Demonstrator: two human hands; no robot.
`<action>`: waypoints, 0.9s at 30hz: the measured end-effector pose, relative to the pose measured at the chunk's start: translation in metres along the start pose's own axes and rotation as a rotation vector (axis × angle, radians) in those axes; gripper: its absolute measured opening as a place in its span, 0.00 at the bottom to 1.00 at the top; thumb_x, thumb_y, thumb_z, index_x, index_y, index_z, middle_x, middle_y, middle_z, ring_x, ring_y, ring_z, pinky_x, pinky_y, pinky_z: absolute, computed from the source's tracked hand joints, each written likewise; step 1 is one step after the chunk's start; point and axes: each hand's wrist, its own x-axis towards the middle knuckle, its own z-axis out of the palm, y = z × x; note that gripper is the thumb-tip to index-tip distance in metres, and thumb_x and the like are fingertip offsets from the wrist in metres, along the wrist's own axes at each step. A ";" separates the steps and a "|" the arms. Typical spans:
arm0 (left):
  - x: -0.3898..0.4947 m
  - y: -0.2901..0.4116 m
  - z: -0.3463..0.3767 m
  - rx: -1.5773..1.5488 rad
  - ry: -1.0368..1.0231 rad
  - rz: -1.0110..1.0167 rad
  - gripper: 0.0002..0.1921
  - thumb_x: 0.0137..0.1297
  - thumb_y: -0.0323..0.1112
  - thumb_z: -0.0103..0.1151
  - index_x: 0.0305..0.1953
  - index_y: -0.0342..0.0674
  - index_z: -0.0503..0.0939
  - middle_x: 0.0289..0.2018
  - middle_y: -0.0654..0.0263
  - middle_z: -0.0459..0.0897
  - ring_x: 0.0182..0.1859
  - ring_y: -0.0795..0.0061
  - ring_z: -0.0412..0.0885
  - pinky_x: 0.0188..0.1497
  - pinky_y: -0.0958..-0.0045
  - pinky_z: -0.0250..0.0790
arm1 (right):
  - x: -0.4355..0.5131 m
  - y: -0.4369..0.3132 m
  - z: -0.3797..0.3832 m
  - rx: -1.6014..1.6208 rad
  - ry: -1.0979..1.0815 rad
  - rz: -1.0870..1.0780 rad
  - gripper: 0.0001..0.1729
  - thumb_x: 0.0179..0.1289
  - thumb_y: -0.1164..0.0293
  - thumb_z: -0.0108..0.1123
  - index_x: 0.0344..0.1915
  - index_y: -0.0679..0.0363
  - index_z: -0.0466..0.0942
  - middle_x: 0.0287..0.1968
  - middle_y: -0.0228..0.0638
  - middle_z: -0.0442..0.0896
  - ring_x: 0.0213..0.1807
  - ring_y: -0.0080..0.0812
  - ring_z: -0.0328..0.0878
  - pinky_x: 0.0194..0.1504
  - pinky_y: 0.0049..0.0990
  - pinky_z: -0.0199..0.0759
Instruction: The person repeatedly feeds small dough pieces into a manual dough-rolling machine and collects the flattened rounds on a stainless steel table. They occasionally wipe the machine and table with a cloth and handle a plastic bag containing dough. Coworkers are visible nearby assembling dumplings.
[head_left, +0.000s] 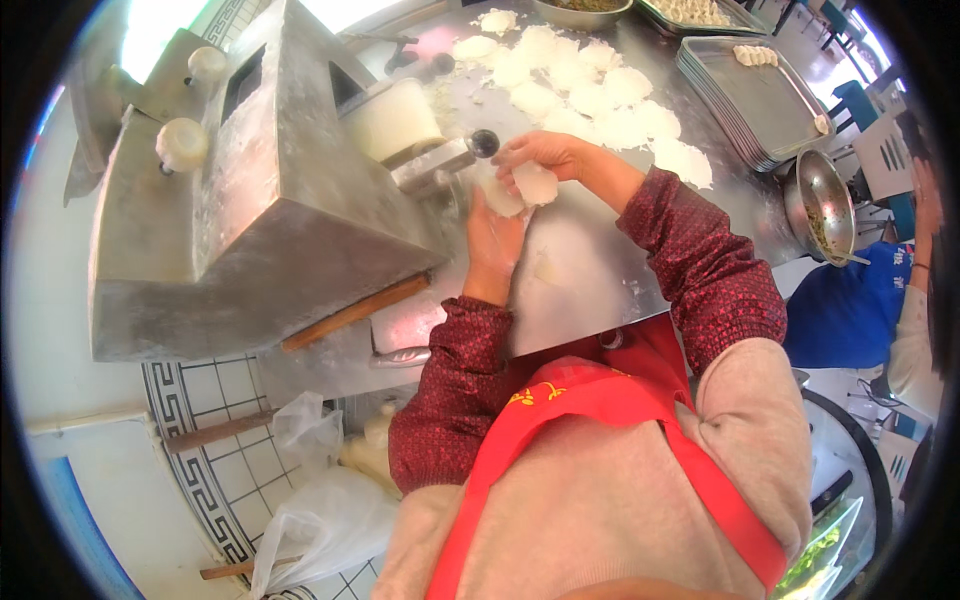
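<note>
Just below the round black knob of a steel dough machine, my two hands are close together. Between the fingers of my right hand hangs a thin round dough wrapper. My left hand is palm up, with another pale wrapper resting against its fingers. The two wrappers partly overlap in view. Beyond my hands, many floured dough wrappers lie spread and overlapping on the steel table.
At the far right stands a stack of metal trays, with a few dumplings on top. A steel bowl of filling sits by the table edge, near a person in a blue apron. Plastic bags are low at left.
</note>
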 end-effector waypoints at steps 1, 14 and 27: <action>0.002 0.000 -0.003 0.100 0.122 0.006 0.19 0.74 0.37 0.44 0.59 0.30 0.65 0.56 0.53 0.74 0.60 0.60 0.71 0.65 0.57 0.62 | -0.004 0.003 -0.002 -0.005 0.059 -0.053 0.18 0.61 0.77 0.62 0.50 0.72 0.72 0.43 0.45 0.80 0.44 0.36 0.80 0.46 0.34 0.81; 0.037 -0.031 0.024 0.975 0.470 -0.057 0.13 0.70 0.27 0.43 0.47 0.19 0.68 0.44 0.45 0.77 0.42 0.52 0.82 0.43 0.61 0.81 | -0.096 0.015 -0.073 -0.366 0.621 -0.277 0.15 0.65 0.71 0.57 0.47 0.70 0.74 0.42 0.43 0.80 0.42 0.33 0.80 0.41 0.30 0.81; 0.031 -0.041 -0.004 2.489 0.192 0.153 0.13 0.53 0.40 0.66 0.33 0.38 0.79 0.38 0.54 0.77 0.41 0.53 0.77 0.43 0.56 0.70 | -0.034 -0.013 -0.028 -0.413 0.529 -0.427 0.20 0.65 0.60 0.59 0.42 0.68 0.77 0.34 0.40 0.82 0.35 0.30 0.81 0.35 0.29 0.80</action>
